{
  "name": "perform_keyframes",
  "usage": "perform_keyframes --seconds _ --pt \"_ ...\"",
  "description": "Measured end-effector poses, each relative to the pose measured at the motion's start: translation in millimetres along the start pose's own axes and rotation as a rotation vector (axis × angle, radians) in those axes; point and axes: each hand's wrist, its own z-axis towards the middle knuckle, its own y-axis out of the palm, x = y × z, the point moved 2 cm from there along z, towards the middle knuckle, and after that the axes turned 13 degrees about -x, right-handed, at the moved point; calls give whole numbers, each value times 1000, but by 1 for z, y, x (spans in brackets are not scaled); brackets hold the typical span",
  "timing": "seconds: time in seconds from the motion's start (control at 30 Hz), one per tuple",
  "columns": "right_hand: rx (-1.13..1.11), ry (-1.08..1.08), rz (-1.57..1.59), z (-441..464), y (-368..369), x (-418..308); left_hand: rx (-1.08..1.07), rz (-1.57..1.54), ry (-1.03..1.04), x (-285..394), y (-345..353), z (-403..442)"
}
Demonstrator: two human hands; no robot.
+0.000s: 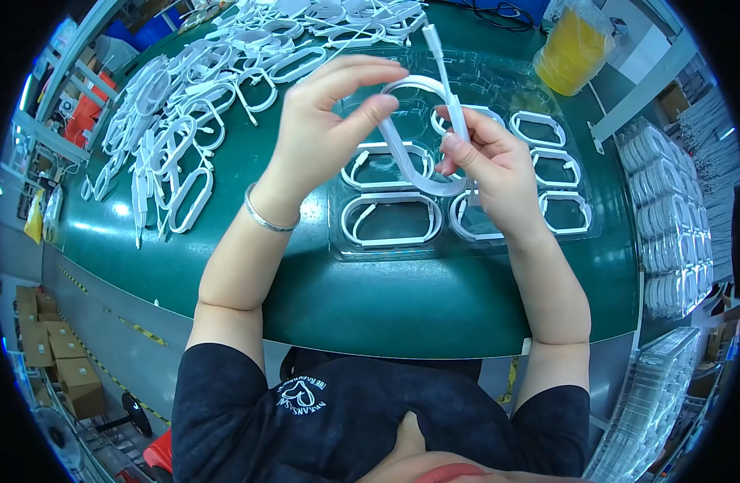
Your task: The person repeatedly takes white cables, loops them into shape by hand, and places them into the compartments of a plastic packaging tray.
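Cable coil [399,149] | long axis tilted, plug [432,40] upward | right hand [492,157]: pinching coil | left hand [326,113]: thumb-fingers apart

The person wears 1 black, short-sleeved cloth T-shirt [467,419] with faint, lighter mottling. On its left chest sits 1 white printed emblem [297,395] of looping, heart-like lines, edged by curved capital lettering, partly illegible. The neckline narrows to 1 point. Its 2 black sleeves [217,394] end above the elbows. 1 slim, silver-coloured bangle [260,220] circles the wrist below the left grip [326,109], a bare hand.
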Motion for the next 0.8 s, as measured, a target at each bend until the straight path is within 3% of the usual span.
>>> perform_keyframes --seconds 0.07,0.13,0.37,0.43,0.47,0.6,0.67,0.73,0.8 --pt "-1 6 50 0 1 -2 -60 49 -6 1 6 0" --pt "14 2 50 -1 4 -3 67 122 81 -3 12 -2" --pt "67 -2 -67 1 -1 2 88 387 151 0 14 0" --pt "162 -219 -858 -2 -1 -3 105 50 -118 -2 15 -7" --pt "164 -216 -857 -2 0 -1 92 -208 -204 -1 19 -7" --pt "230 -321 -983 -3 7 -2 169 -537 -351 -8 29 -11" --pt "274 -406 -992 -3 7 -2 263 -1126 -554 -14 41 -14" --pt "275 -660 -1133 -4 7 1 212 -1266 -580 -8 45 -15" --pt "238 -695 -1150 -4 5 -2 156 -1403 -605 -10 47 -16"
